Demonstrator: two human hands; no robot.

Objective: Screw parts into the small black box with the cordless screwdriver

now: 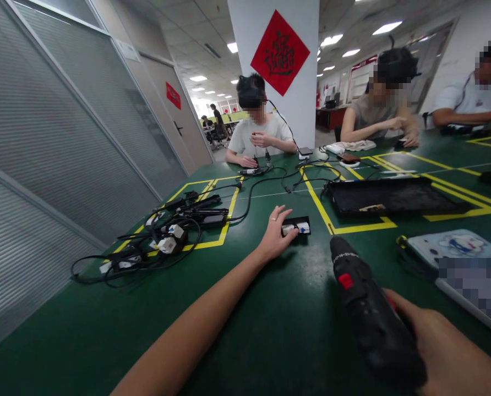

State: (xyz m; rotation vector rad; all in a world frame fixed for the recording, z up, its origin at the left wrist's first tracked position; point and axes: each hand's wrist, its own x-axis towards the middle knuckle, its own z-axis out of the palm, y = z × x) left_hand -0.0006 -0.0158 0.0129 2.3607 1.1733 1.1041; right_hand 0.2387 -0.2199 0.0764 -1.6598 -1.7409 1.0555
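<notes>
A black cordless drill (367, 300) with a red switch is gripped in my right hand (439, 341), its chuck pointing forward over the table. Farther forward, my left hand (275, 235) is at the left end of a small black case (307, 222) lying on the green tabletop. The case has white and blue pieces inside. My left thumb presses at its near side, and the fingers reach across its far edge. Part of the case and its contents is hidden under that hand.
Tangled black cables (196, 214) and white plugs (168, 245) lie to the left. A black tray (394, 198) stands at right, beyond a tablet-like thing in a cartoon-decorated cover (468, 245). Yellow tape (317, 201) marks the table. Across it sit several people, one handling tools (267, 157).
</notes>
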